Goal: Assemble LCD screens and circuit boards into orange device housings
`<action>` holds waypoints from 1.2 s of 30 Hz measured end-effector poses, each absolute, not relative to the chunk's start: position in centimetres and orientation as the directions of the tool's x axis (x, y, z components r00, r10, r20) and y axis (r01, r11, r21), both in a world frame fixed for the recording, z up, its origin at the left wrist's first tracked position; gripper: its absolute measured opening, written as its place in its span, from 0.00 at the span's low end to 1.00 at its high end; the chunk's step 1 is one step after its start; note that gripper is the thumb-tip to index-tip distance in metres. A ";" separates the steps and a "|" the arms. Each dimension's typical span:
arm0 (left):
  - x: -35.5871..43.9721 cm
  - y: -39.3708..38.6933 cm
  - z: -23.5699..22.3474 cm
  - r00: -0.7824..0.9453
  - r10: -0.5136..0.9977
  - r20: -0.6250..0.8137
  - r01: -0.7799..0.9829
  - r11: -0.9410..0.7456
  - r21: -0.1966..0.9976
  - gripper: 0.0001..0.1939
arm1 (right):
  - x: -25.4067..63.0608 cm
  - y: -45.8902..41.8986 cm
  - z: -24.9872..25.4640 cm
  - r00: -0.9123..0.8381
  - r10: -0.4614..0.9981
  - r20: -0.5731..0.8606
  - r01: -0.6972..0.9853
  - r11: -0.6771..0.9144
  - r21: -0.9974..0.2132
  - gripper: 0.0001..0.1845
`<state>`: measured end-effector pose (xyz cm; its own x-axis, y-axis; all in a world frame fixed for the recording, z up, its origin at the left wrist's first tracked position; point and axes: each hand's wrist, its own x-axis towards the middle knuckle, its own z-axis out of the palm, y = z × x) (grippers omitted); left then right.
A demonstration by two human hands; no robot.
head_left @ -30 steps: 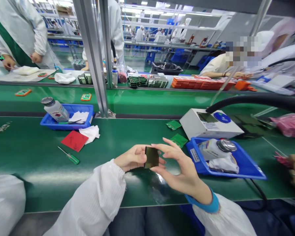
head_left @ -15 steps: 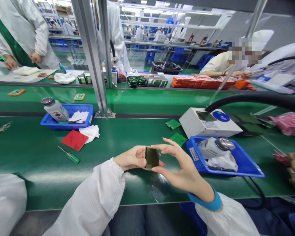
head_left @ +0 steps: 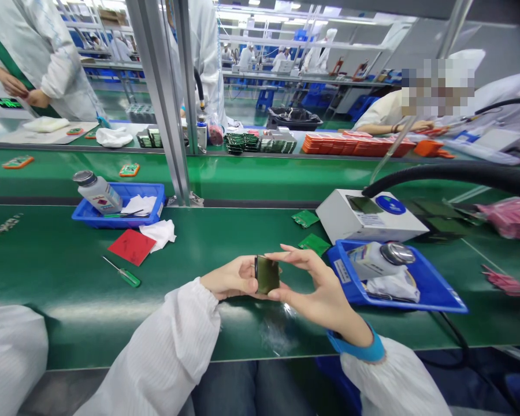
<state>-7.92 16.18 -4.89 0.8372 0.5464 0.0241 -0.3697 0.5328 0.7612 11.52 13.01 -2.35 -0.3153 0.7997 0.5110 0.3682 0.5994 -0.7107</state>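
Both my hands hold a small dark rectangular panel upright over the green bench. My left hand grips its left edge from behind, fingers curled. Pinching its right side between thumb and fingers is my right hand. A blue tray with a lying white bottle and a white cloth sits just right of my right hand. Two green boards lie behind my hands.
A white box device with a black hose stands at the right. At the left are another blue tray with a bottle, a red card, a white wipe, a green screwdriver. Other people work beyond the conveyor.
The panel has turned slightly in my hands and risen a little. The orange-framed boards on the far conveyor have slid left. A co-worker's hand at the right edge has withdrawn.
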 end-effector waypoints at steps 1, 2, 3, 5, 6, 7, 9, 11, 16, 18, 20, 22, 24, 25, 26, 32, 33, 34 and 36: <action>-7.9 16.2 -4.9 0.836 0.548 0.023 -0.370 0.533 0.761 0.36 | 11.5 13.0 -2.4 -0.310 0.805 0.506 0.370 0.593 -0.715 0.23; -7.9 16.2 -4.9 0.837 0.547 0.021 -0.369 0.534 0.760 0.35 | 11.5 13.0 -2.4 -0.306 0.810 0.501 0.375 0.586 -0.718 0.23; -8.0 16.2 -4.9 0.837 0.546 0.019 -0.367 0.535 0.761 0.35 | 11.5 13.0 -2.5 -0.303 0.813 0.497 0.379 0.581 -0.720 0.24; -8.0 16.1 -5.0 0.840 0.543 0.015 -0.360 0.536 0.763 0.35 | 11.6 13.0 -2.7 -0.298 0.812 0.501 0.374 0.582 -0.722 0.24; -8.0 16.2 -5.0 0.841 0.541 0.012 -0.356 0.537 0.765 0.36 | 11.5 13.0 -2.8 -0.297 0.809 0.508 0.367 0.588 -0.721 0.24; -8.0 16.2 -5.0 0.843 0.538 0.010 -0.352 0.537 0.766 0.37 | 11.5 13.0 -2.9 -0.294 0.805 0.515 0.360 0.593 -0.720 0.24; -8.0 16.2 -5.0 0.846 0.533 0.006 -0.345 0.539 0.768 0.39 | 11.4 12.9 -3.1 -0.280 0.803 0.526 0.354 0.596 -0.720 0.23; -8.1 16.3 -5.0 0.850 0.526 0.002 -0.338 0.543 0.768 0.39 | 11.3 12.8 -3.3 -0.262 0.807 0.529 0.357 0.590 -0.724 0.22; -8.1 16.3 -5.2 0.849 0.528 -0.001 -0.344 0.555 0.757 0.36 | 11.1 12.7 -3.4 -0.223 0.826 0.518 0.359 0.564 -0.744 0.21; -8.0 16.3 -5.3 0.846 0.533 0.004 -0.356 0.559 0.748 0.35 | 11.1 12.8 -3.4 -0.207 0.837 0.506 0.361 0.546 -0.756 0.21; -7.9 16.3 -5.3 0.850 0.527 0.010 -0.363 0.571 0.736 0.35 | 11.0 12.9 -3.4 -0.190 0.848 0.495 0.358 0.529 -0.769 0.21; -7.9 16.3 -5.2 0.859 0.512 0.014 -0.361 0.587 0.724 0.36 | 11.0 12.9 -3.4 -0.167 0.860 0.482 0.344 0.509 -0.789 0.22; -7.9 16.2 -5.0 0.869 0.495 0.017 -0.357 0.602 0.714 0.37 | 10.9 13.1 -3.6 -0.100 0.885 0.454 0.293 0.462 -0.837 0.23; -7.9 16.2 -4.9 0.874 0.486 0.021 -0.355 0.608 0.710 0.38 | 10.9 13.2 -3.8 -0.047 0.898 0.437 0.256 0.433 -0.864 0.23; -8.0 16.2 -4.8 0.879 0.476 0.027 -0.354 0.614 0.705 0.39 | 11.0 13.4 -3.9 0.013 0.907 0.421 0.216 0.408 -0.887 0.24; -8.5 16.2 -4.4 0.851 0.525 -0.006 -0.381 0.625 0.681 0.39 | 13.2 14.6 -4.8 0.274 0.892 0.360 0.036 0.364 -0.931 0.22; -8.5 16.3 -4.4 0.822 0.568 -0.044 -0.392 0.621 0.679 0.37 | 13.8 14.6 -5.0 0.302 0.889 0.345 0.012 0.358 -0.934 0.21; -8.6 16.3 -4.5 0.783 0.616 -0.086 -0.406 0.611 0.679 0.35 | 14.3 14.5 -5.1 0.324 0.887 0.329 -0.011 0.351 -0.936 0.20; -8.8 16.5 -4.5 0.698 0.698 -0.160 -0.425 0.583 0.692 0.33 | 15.1 13.9 -5.3 0.354 0.888 0.294 -0.051 0.333 -0.942 0.19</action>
<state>-8.76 16.50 -4.49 0.6976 0.6984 -0.1599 -0.4254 0.5834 0.6918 15.06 13.92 -5.30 0.3540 0.8877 0.2944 -0.0509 0.3326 -0.9417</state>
